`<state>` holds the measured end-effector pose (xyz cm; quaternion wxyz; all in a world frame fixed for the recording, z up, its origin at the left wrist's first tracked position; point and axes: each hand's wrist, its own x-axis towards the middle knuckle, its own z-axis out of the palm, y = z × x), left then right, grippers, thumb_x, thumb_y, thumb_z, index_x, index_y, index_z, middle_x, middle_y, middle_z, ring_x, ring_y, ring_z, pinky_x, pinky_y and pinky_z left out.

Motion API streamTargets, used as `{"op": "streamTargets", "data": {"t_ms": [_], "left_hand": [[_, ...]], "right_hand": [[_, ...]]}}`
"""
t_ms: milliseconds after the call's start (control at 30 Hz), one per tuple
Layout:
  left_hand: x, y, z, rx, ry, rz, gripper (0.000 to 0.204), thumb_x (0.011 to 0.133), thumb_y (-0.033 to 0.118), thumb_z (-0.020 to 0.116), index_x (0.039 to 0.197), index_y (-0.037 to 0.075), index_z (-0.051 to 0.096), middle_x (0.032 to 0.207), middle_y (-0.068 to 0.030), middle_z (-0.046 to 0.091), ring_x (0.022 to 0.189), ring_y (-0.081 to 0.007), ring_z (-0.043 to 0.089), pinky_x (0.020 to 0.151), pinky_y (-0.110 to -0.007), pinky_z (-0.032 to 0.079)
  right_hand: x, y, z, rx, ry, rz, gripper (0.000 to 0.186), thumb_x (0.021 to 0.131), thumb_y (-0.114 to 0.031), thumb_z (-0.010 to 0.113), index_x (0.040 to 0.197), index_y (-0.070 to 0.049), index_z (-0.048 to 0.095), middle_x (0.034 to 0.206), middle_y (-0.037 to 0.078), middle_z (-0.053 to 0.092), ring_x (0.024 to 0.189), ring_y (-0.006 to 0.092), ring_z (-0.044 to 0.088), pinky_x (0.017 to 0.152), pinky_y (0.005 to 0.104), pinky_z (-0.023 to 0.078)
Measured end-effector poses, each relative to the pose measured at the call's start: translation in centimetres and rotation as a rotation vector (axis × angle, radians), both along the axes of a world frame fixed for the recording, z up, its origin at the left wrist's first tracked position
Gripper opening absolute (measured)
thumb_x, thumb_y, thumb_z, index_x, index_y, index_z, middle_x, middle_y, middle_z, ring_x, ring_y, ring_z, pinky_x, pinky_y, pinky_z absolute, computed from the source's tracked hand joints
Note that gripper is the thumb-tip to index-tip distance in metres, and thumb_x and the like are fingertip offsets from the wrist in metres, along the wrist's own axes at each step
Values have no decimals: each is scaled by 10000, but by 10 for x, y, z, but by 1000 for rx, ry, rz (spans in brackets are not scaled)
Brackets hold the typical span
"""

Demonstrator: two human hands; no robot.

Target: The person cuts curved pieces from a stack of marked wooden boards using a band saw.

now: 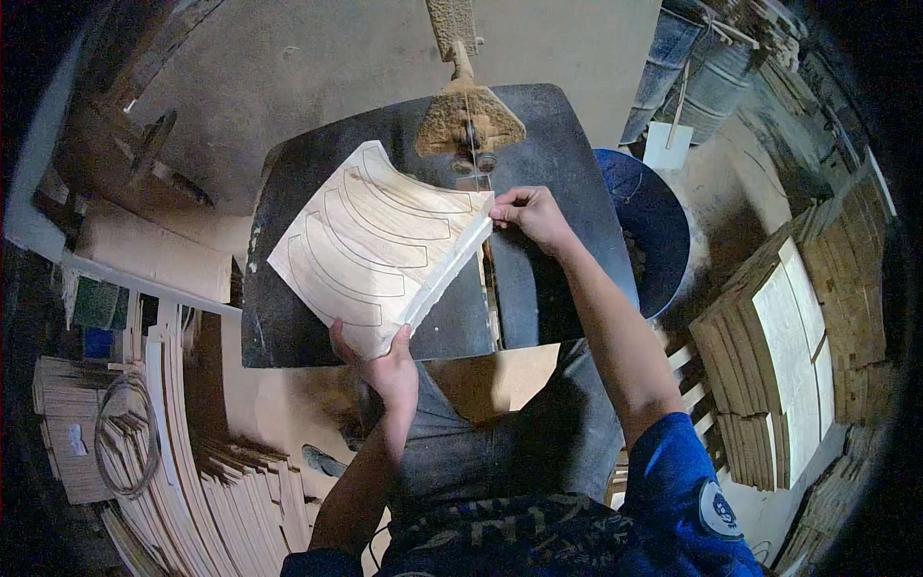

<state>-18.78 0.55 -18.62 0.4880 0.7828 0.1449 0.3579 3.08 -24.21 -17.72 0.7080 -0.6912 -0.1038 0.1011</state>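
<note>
A pale wooden panel (370, 226) with several curved strips outlined on it lies tilted on the dark table (548, 120) of a band saw. Its upper right edge is a concave curve, close to the blade under the dust-covered guide (471, 120). My left hand (387, 375) is closed on the panel's near corner, thumb against the thick edge and fingers partly hidden beneath. At the right corner, just in front of the blade, my right hand (535, 219) pinches the panel between thumb and fingers.
Right of the table stands a round blue tub (668, 226). Metal drums (721, 91) and a small white board (666, 146) are at the far right. Stacked curved wood pieces (760, 375) fill the right side. Wood strips (255, 490) and a wire coil (127, 438) are at the left.
</note>
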Motion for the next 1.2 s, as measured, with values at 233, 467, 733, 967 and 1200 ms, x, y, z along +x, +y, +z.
{"op": "streamTargets", "data": {"t_ms": [233, 467, 733, 967, 1200], "left_hand": [[3, -1, -2, 1, -15, -2, 871, 721, 46, 811, 1418, -68, 299, 1425, -235, 334, 1334, -384, 329, 1134, -477, 230], [7, -2, -3, 7, -25, -9, 878, 722, 49, 815, 1413, -73, 287, 1421, -244, 317, 1336, -398, 315, 1134, -494, 220], [14, -5, -3, -4, -34, -8, 886, 722, 51, 819, 1409, -80, 274, 1416, -255, 299, 1337, -414, 299, 1134, -512, 208], [15, -14, 15, 191, 42, 82, 880, 717, 43, 821, 1400, -80, 280, 1414, -257, 294, 1330, -420, 299, 1130, -523, 209], [19, -23, 21, 101, -41, 75, 888, 700, -16, 812, 1408, -53, 277, 1407, -241, 307, 1314, -393, 327, 1132, -492, 237]], "right_hand": [[0, 2, 6, -1, 16, -12, 82, 844, -42, 746, 874, 27, 714, 763, 41, 680, 661, 96, 584, 627, 248, 486], [3, 3, 7, -13, 12, -27, 83, 836, -40, 754, 871, 24, 714, 769, 38, 679, 670, 99, 590, 633, 248, 489], [10, 2, 8, 48, 39, 23, 85, 839, -29, 747, 876, 38, 710, 764, 49, 676, 655, 108, 581, 626, 247, 488], [14, 5, 5, 67, 16, -18, 86, 848, -24, 736, 887, 48, 710, 761, 51, 675, 654, 101, 578, 618, 247, 486], [16, 7, 5, 66, -1, -27, 84, 858, -26, 726, 894, 48, 709, 764, 57, 678, 646, 101, 577, 610, 241, 476]]}}
